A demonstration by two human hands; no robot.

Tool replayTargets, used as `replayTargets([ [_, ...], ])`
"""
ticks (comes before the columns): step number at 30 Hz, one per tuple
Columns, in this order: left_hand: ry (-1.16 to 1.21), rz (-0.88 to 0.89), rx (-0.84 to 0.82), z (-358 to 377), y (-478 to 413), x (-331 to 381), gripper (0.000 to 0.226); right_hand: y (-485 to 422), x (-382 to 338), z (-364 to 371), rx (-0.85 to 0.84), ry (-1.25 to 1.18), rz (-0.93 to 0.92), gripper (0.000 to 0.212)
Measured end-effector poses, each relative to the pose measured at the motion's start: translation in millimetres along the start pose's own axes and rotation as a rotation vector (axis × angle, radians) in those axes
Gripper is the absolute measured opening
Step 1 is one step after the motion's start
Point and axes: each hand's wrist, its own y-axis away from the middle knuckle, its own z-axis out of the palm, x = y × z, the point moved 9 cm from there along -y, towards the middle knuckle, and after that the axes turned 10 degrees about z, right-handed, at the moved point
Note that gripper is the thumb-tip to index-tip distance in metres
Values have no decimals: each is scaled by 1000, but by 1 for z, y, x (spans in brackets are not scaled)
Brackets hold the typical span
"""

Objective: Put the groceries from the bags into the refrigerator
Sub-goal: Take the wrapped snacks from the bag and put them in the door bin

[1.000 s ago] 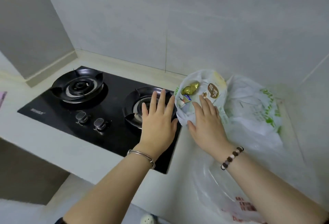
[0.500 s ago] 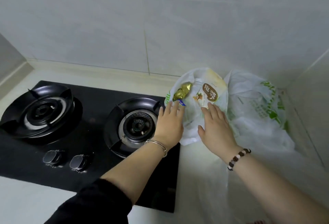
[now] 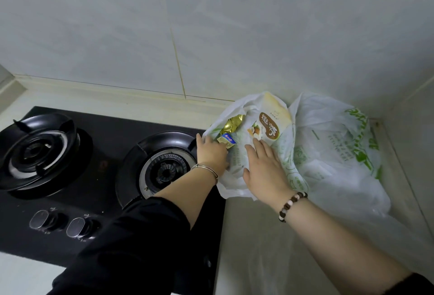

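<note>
Step in hand: unpacking the first bag (image 3: 236,177), thin crinkled white plastic slumped on the surface (image 3: 253,236) at 3 o'clock of the stove (image 3: 105,177). Right hand (image 3: 265,168) lies flat on it, fingers straight; left hand (image 3: 212,151) is at its mouth, grip not discernible. Contents: crumpled gold foil packet (image 3: 232,122) and glossy flat pouch (image 3: 270,125); the next move probably calls for a pinch and lift.

Single head-worn wide-angle view, looking forward and down, close over hob (image 3: 103,151) and bags (image 3: 328,165)
</note>
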Motion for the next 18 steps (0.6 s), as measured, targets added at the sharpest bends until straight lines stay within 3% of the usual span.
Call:
replayTargets([
  [9,120,10,130,-8,2,2,27,-10,8,-1,8,46,-53,55],
  [12,195,44,321,-22,7,0,28,-15,10,-5,19,57,-86,51],
  [15,562,49,641,-46,26,-16,29,-23,9,-6,3,65,-122,50],
  [18,1117,-132,672,-38,39,-43,28,-36,1,-4,-26,57,-159,47],
])
